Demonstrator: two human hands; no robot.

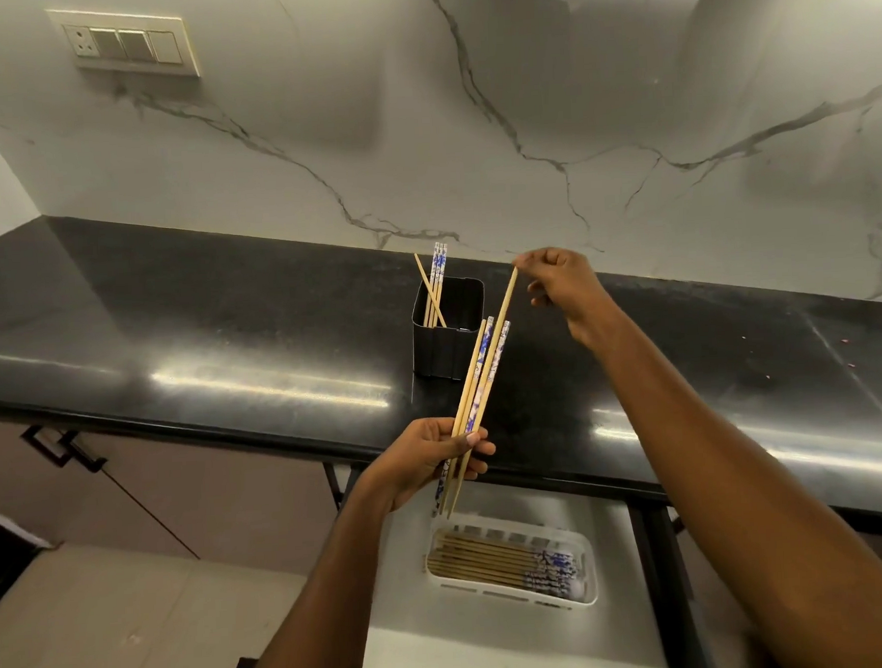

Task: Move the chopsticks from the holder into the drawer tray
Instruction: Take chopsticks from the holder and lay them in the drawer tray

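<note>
Chopsticks (434, 288) stand in the black square holder (449, 343), only a few of them, leaning toward its left wall. Most have blue-patterned tops, and one plain stick crosses the others. The holder sits on the dark, glossy table (223, 319), with the marbled wall (316, 136) behind it.

In front of the holder, over the table's near edge, the left hand (425, 462) grips a bundle (477, 383) of plain and blue-patterned sticks. Its fingers and thumb curl round their lower part. The bundle tilts up and to the right, its tops reaching the holder's right front corner.

Just right of the holder, above the table, the right hand (564, 286) pinches the top end of one long plain stick (502, 320) between thumb and fingertips. That stick slants down and left into the bundle, and its lower end pokes out beneath the left hand with the others.

Below the holder, under the table's edge, a drawer (496, 647) stands open. A white tray (587, 576) lies in it, holding a row of sticks (491, 561) laid flat side by side, patterned ends to the right.

Far left of the holder, a cupboard door (181, 490) with a dark handle (61, 445) shows below the table. A switch plate (127, 43) is fixed high on the wall.
</note>
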